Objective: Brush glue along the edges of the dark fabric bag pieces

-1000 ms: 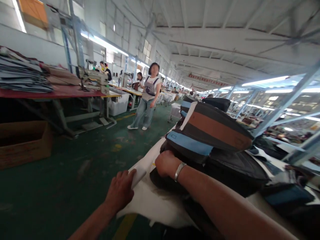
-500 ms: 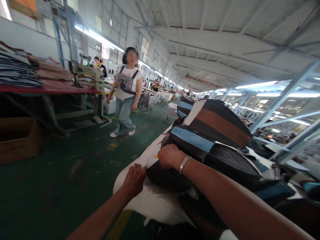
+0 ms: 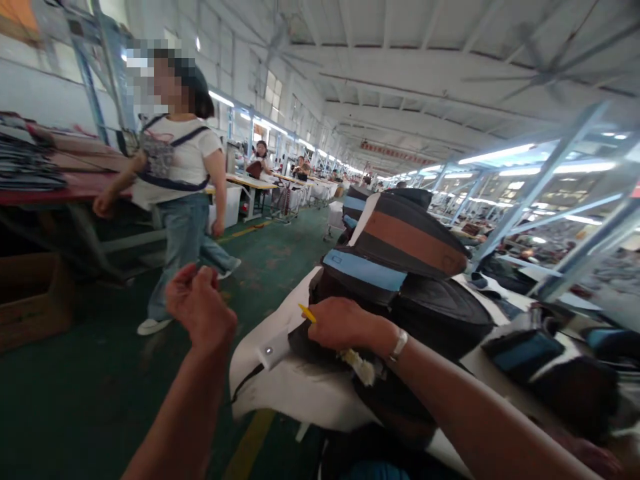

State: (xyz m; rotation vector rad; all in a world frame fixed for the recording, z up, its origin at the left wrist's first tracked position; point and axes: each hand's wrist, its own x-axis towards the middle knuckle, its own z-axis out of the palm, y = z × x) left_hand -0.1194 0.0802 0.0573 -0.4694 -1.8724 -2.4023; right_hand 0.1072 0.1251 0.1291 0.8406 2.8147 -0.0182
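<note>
My right hand point(image 3: 340, 323), with a silver bracelet at the wrist, lies closed on a black bag panel point(image 3: 440, 313) and grips a thin yellow stick point(image 3: 306, 313) that pokes out to the left. A stack of black bags with brown and blue stripes point(image 3: 400, 243) rises just behind it. Under the pile lies a white sheet point(image 3: 285, 393) that hangs over the table's near corner. My left hand point(image 3: 200, 307) is raised in the air left of the sheet, fingers curled together, touching nothing that I can see.
A person in a white top and jeans point(image 3: 175, 193) walks along the green floor aisle close on my left. A red table with stacked material point(image 3: 30, 180) and a cardboard box point(image 3: 30, 300) stand at the far left. Slanted metal frames point(image 3: 550, 200) and more bag parts lie to the right.
My left hand has let go of the white sheet's edge and lifted up to the left. The person has walked much closer. My right hand now shows a yellow stick.
</note>
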